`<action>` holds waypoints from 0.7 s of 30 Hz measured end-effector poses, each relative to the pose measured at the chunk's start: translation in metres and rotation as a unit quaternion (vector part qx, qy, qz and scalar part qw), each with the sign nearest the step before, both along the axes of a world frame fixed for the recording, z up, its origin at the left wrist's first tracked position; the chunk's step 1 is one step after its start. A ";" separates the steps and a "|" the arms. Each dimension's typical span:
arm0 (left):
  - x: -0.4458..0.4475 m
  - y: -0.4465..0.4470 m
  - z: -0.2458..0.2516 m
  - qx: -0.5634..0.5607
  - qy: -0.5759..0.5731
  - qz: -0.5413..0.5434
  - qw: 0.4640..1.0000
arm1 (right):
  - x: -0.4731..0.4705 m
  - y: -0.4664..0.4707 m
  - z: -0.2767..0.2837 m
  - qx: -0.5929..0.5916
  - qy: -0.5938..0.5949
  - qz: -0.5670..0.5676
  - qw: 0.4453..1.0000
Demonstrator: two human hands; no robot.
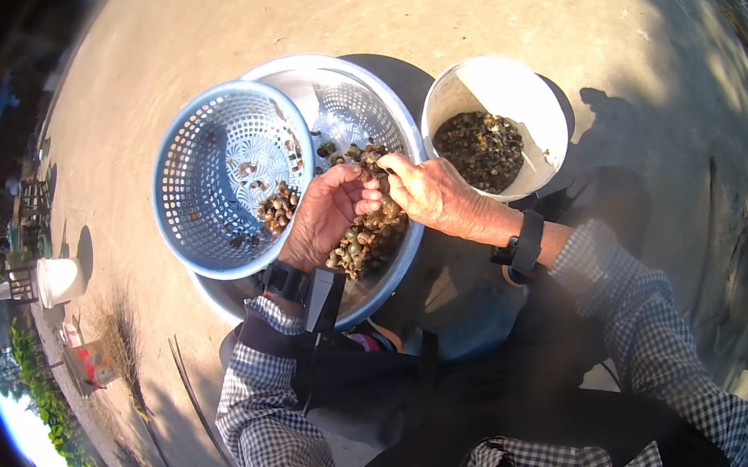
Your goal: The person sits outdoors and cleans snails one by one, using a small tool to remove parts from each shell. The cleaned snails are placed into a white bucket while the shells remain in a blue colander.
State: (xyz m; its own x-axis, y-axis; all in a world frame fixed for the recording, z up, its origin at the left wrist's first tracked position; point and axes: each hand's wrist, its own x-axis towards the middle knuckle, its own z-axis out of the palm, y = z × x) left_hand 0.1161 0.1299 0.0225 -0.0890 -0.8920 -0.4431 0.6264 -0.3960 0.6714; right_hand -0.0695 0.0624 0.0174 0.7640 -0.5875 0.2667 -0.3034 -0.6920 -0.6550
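Observation:
My left hand (330,214) is turned palm up over the heap, its thumb and curled fingers around a small brown snail (368,174). My right hand (437,193) meets it at the fingertips, thumb and forefinger drawn together; whatever they pinch is too small to make out. Below both hands, a heap of brown and greenish snails (363,247) lies in a wide metal basin (401,273). A blue perforated plastic basket (200,163) rests at the basin's left side, overlapping it. Inside the basket, a small cluster of snails (278,208) sits near my left wrist.
A white bucket (478,83) stands right of the basin, holding a dark mass of small pieces (480,149). Far left on the bare ground (349,11) are another white bucket (61,281), a twig broom (121,331) and a red-marked container (90,366).

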 end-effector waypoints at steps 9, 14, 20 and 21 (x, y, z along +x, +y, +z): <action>-0.023 -0.022 -0.017 0.074 -0.063 0.001 0.995 | -0.037 -0.022 -0.011 0.043 -0.116 -0.135 0.983; -0.029 -0.017 -0.021 0.047 -0.304 -0.056 0.950 | -0.084 -0.071 -0.051 0.304 -0.117 -0.338 0.883; 0.011 -0.018 -0.011 0.035 -0.412 -0.126 0.902 | -0.091 -0.079 -0.076 0.398 -0.041 -0.364 0.841; 0.032 -0.019 -0.009 0.022 -0.416 -0.108 0.902 | -0.084 -0.074 -0.071 0.411 -0.062 -0.347 0.841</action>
